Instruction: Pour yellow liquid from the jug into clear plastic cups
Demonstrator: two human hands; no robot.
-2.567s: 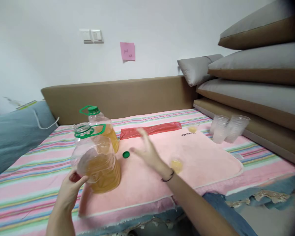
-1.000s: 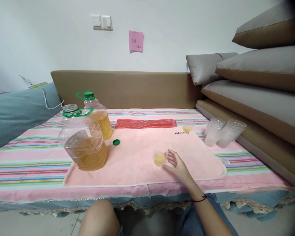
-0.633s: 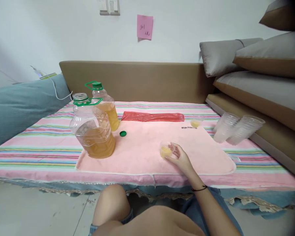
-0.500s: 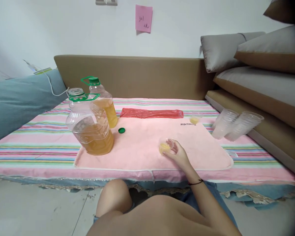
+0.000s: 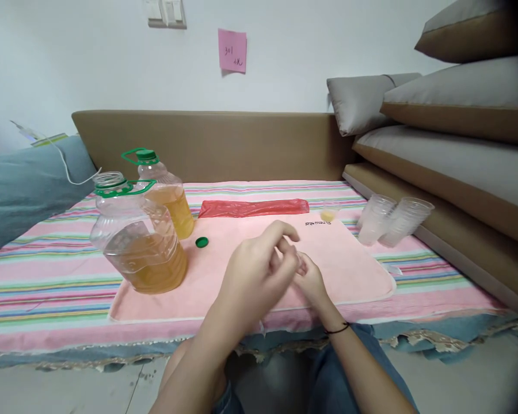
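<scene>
My right hand (image 5: 311,280) is closed on a small clear plastic cup above the pink mat (image 5: 349,270); the cup is almost wholly hidden behind my other hand. In front of it reaches my left hand (image 5: 256,267), slightly blurred, its fingers bent but apart, and no object shows in it. On the left stands a large uncapped plastic jug (image 5: 155,261) with amber liquid. Behind it is a second jug (image 5: 179,213) with its green cap on. A loose green cap (image 5: 201,242) lies on the mat.
Another clear cup with yellow liquid (image 5: 327,215) stands at the mat's far right. Two stacks of clear cups (image 5: 408,221) lean on their sides near the piled cushions (image 5: 449,144). A red plastic bag (image 5: 254,208) lies flat along the mat's back edge.
My left hand has come into view and moved up beside my right hand, covering the cup. The camera view has tilted up and shifted right.
</scene>
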